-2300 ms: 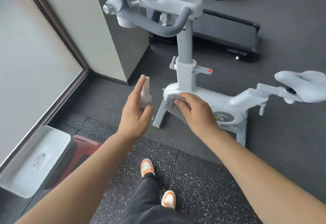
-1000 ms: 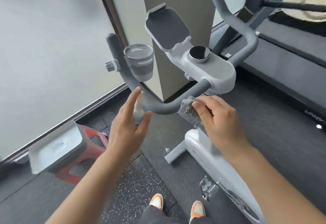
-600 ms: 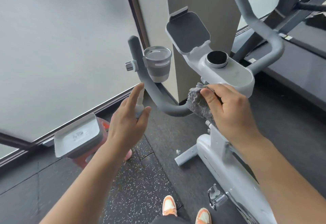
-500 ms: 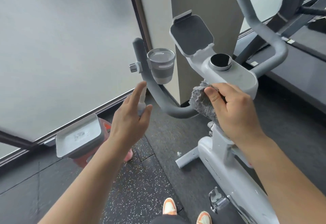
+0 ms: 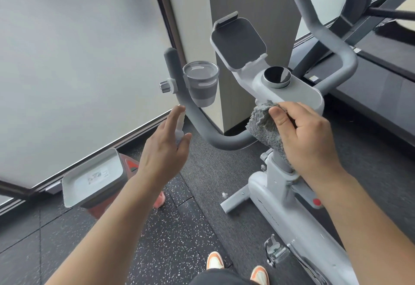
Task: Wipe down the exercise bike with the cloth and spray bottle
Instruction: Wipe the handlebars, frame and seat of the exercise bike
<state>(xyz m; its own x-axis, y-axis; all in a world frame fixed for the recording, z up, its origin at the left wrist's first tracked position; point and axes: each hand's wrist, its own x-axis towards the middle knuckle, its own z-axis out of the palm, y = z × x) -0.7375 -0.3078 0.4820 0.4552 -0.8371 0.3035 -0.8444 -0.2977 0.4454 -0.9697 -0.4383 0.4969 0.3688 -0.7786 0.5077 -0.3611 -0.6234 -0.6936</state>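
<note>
Right, the left hand (image 5: pixel 165 150) wraps a small spray bottle (image 5: pixel 179 127), mostly hidden behind its fingers, index finger up over the top, just near of the handlebar's (image 5: pixel 202 127) left bend. The right hand (image 5: pixel 307 136) grips the grey cloth (image 5: pixel 262 127), bunched against the bar under the exercise bike's (image 5: pixel 292 206) console; the seat end runs out of frame at lower right.

Single head-worn wide-angle view, looking forward and down. Close on the pale grey exercise bike's handlebar console (image 5: pixel 289 93); speckled black rubber floor (image 5: pixel 170 235) below.
</note>
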